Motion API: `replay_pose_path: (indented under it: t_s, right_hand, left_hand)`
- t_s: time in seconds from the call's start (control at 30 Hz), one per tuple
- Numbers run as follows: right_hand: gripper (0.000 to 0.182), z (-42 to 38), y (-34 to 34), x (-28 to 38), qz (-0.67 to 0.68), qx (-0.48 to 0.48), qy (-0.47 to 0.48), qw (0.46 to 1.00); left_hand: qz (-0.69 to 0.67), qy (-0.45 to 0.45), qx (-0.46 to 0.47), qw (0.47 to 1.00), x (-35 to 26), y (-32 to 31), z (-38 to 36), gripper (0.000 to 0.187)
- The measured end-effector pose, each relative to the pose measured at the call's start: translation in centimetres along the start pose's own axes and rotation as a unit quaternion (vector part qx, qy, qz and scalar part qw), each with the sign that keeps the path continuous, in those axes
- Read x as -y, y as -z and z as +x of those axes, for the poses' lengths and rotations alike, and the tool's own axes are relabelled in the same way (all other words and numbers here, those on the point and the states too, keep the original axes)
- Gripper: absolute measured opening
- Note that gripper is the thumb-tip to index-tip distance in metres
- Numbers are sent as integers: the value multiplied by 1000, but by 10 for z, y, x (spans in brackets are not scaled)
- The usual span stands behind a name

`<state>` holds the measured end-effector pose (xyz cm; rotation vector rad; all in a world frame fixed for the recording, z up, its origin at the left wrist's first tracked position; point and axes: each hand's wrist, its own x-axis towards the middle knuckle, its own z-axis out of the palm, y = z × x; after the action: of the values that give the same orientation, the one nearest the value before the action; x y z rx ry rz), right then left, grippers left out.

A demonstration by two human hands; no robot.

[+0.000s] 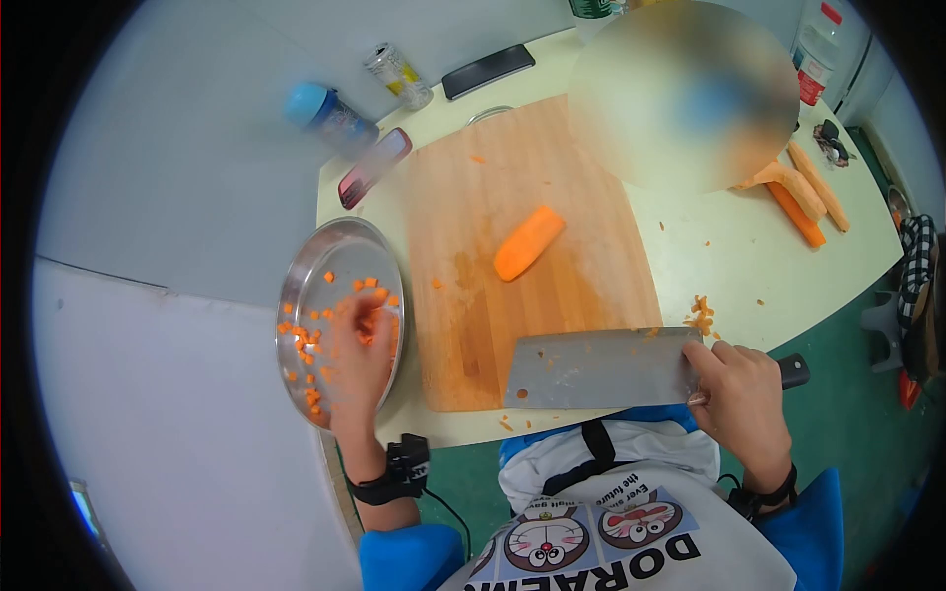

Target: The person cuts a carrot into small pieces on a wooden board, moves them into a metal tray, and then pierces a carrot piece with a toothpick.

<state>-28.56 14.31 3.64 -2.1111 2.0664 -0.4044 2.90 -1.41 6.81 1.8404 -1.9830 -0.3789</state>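
One loose hold could drop the cleaver (603, 370) my right hand (739, 397) clasps; my left hand (357, 369) blurs, so I can't tell its grip.

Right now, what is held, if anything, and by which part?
The right hand holds the cleaver by its handle, beside the blade; the left hand is too blurred to tell.
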Motion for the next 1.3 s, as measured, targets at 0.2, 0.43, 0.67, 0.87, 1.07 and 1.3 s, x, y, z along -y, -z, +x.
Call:
replay_pose_path:
  t_s: [0.2,0.43,0.67,0.87,1.07,1.3]
  right_hand:
    - [29,3,3,-6,27,-3,22,999]
    - [29,-7,19,-15,168,-141,-98,971]
    - [25,-24,30,-25,158,-203,-170,951]
    - [23,-18,21,-25,155,-177,-158,959]
    - [22,-3,18,-14,140,-130,-157,969]
    - [22,7,13,-2,125,-116,-124,978]
  left_hand:
    - [181,-53,-76,979,52,1,-1,27]
    - [14,-243,110,964,-53,-59,18,35]
    - [38,-319,88,943,-62,-96,46,38]
    - [-465,94,406,781,-50,-50,18,36]
    - [-460,110,385,792,-28,-34,-13,40]
    - [-249,-99,256,929,-13,-46,-30,33]
